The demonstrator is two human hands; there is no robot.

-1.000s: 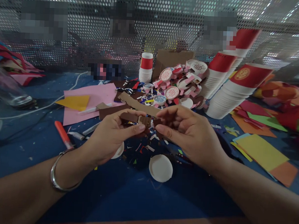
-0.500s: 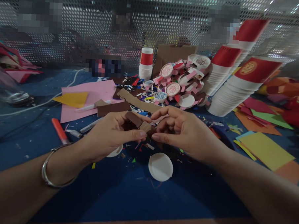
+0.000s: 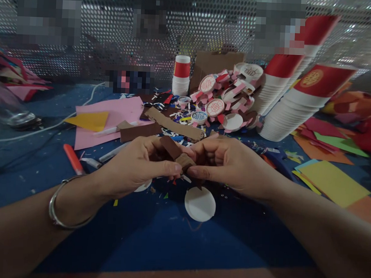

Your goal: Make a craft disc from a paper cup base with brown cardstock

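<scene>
Between my two hands is a small folded strip of brown paper [image 3: 170, 148], its lighter side showing near the fingertips. My left hand [image 3: 144, 162] pinches it between thumb and fingers, and a darker end sticks up behind the thumb. My right hand [image 3: 221, 159] is closed on the strip's other side, thumb against the fold; its fingertips are partly hidden. Just below the hands a white paper disc [image 3: 200, 204] lies flat on the blue table [image 3: 168, 245]. Another white disc [image 3: 143, 187] shows in part under my left hand.
Stacked paper cups [image 3: 293, 111] lean at the right, with a smaller cup stack [image 3: 181, 75] at the back. Decorated discs [image 3: 216, 107] are heaped between them. Pink paper [image 3: 113, 111], a red-handled tool [image 3: 73, 158] and a white cable [image 3: 47, 131] lie left; coloured sheets [image 3: 337, 178] lie right.
My right hand has closed in, its thumb and fingers now on the brown paper strip. My left hand keeps its pinch. The view has shifted slightly.
</scene>
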